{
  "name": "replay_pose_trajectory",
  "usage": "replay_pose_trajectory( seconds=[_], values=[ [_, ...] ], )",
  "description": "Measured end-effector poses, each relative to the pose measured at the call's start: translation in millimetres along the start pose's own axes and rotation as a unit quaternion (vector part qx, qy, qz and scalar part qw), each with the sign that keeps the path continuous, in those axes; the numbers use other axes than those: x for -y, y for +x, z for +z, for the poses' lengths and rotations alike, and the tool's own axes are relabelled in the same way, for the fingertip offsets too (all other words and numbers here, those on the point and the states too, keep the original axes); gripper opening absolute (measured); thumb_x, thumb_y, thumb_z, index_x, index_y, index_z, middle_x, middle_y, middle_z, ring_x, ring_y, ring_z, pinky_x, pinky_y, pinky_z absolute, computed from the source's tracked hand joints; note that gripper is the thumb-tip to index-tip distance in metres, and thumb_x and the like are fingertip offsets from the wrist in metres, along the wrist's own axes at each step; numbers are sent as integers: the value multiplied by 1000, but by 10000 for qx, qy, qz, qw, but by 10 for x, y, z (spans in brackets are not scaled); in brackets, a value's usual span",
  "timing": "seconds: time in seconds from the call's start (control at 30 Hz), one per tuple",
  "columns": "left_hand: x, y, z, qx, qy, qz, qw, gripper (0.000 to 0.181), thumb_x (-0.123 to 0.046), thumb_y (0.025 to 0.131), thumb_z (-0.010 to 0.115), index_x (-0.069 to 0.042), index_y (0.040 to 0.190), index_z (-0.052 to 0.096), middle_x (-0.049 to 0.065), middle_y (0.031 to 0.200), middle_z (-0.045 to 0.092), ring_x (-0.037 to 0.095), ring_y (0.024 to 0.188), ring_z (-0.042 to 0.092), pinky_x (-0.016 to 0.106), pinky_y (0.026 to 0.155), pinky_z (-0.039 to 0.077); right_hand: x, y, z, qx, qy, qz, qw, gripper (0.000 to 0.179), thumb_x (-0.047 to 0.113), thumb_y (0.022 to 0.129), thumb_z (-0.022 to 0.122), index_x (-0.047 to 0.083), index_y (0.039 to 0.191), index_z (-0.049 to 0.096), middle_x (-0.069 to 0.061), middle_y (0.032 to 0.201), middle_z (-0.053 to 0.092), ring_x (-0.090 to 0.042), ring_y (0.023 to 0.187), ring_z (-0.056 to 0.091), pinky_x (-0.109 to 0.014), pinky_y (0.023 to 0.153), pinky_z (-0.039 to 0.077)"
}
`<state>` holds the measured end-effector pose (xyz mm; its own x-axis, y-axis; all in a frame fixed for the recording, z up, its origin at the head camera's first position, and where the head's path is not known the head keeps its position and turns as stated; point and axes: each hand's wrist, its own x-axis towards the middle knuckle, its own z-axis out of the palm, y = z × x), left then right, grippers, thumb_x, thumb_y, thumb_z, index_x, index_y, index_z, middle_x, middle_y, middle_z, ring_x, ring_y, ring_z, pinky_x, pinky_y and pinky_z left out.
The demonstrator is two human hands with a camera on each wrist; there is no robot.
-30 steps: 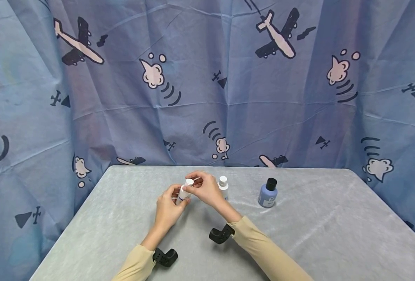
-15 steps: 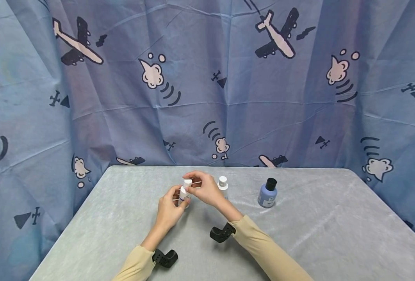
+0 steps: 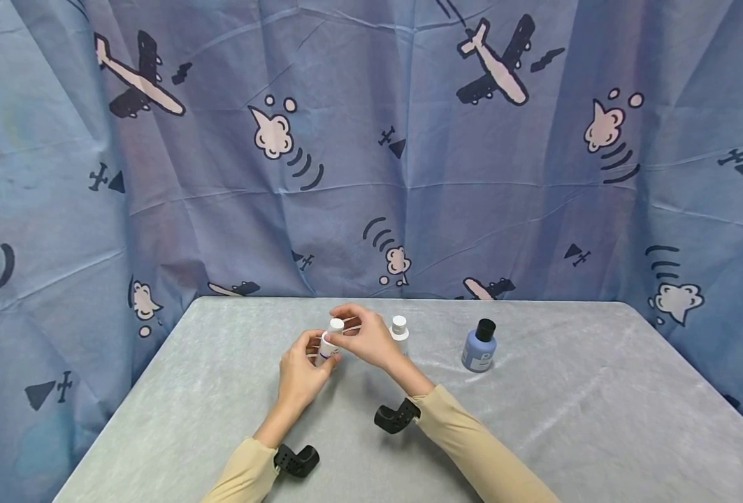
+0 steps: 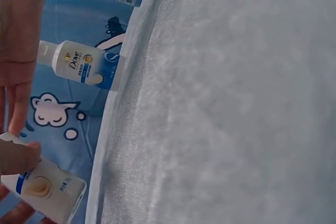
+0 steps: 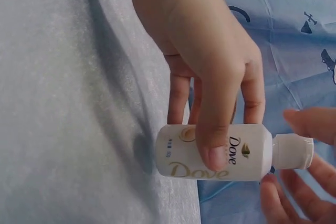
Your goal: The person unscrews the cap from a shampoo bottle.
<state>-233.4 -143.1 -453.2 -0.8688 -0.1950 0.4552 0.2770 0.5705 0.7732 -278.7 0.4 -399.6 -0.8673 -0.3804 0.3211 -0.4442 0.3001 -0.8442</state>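
Observation:
In the head view, my left hand (image 3: 300, 374) grips the body of a small white Dove bottle (image 3: 328, 348), thumb on the near side and fingers behind. The right wrist view shows that bottle (image 5: 245, 167) with gold lettering and its white cap (image 5: 294, 151) on the neck. My right hand (image 3: 371, 342) reaches in from the right, its thumb and fingers spread around the cap. A small gap shows between the right thumb (image 5: 310, 121) and the cap. Whether its other fingers touch the cap is hard to tell. Part of the bottle body lies hidden by my left hand.
A second white Dove bottle (image 3: 400, 334) with a blue lower part stands just behind my right wrist. Farther right is a blue bottle (image 3: 479, 351) with a black cap. The grey-covered table (image 3: 566, 419) meets a blue patterned curtain (image 3: 358, 175) at its back edge.
The gripped bottle shifts slightly and its top leans a little to the right compared with half a second ago. My right thumb and fingers have shifted slightly around the cap. The other bottles stay put.

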Motion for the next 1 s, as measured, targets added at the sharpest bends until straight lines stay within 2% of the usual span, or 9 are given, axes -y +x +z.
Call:
replay_pose_trajectory(
  seconds=[0.13,0.2,0.37,0.5,0.73,1.0],
  values=[
    [-1,-5,0,-155,161,128,9997,43,-14,70,84,-8,108,65,12,92,72,23,84,70,36,70,58,-4,-8,24,-234,-150,321,9991,38,25,76,80,9,108,67,-7,101,70,-20,88,68,-23,71,55],
    [-1,-9,0,-182,202,177,9995,43,-13,69,84,-8,107,65,11,92,72,23,83,70,37,69,57,-5,-16,31,-278,-211,356,9988,38,26,76,80,8,107,68,-7,97,70,-18,84,67,-23,68,54],
    [-10,-15,1,-199,291,176,9992,43,-13,70,83,-8,108,65,10,95,72,23,83,69,36,70,56,-2,-24,39,-302,-447,284,9981,30,24,77,79,10,102,69,-5,96,71,-15,80,66,-22,63,53],
    [-17,-10,4,-159,332,107,9993,43,-13,72,81,-8,110,64,9,97,71,23,85,69,35,71,56,-2,-22,45,-292,-503,190,9981,29,20,79,78,11,105,70,-6,99,70,-16,81,66,-21,61,51],
    [-7,-8,2,-24,184,53,9998,43,-11,74,79,-6,113,63,11,97,71,24,84,67,33,70,54,-2,-11,47,-215,-342,97,9991,31,11,80,75,9,110,67,-8,98,71,-18,83,68,-23,66,53],
    [2,-12,-13,180,112,-13,9998,43,-12,77,76,-5,117,62,12,98,70,24,84,67,33,71,54,9,-24,39,-15,-209,-160,9997,32,1,82,68,6,113,65,-13,110,69,-26,92,69,-28,76,57]
  ],
)
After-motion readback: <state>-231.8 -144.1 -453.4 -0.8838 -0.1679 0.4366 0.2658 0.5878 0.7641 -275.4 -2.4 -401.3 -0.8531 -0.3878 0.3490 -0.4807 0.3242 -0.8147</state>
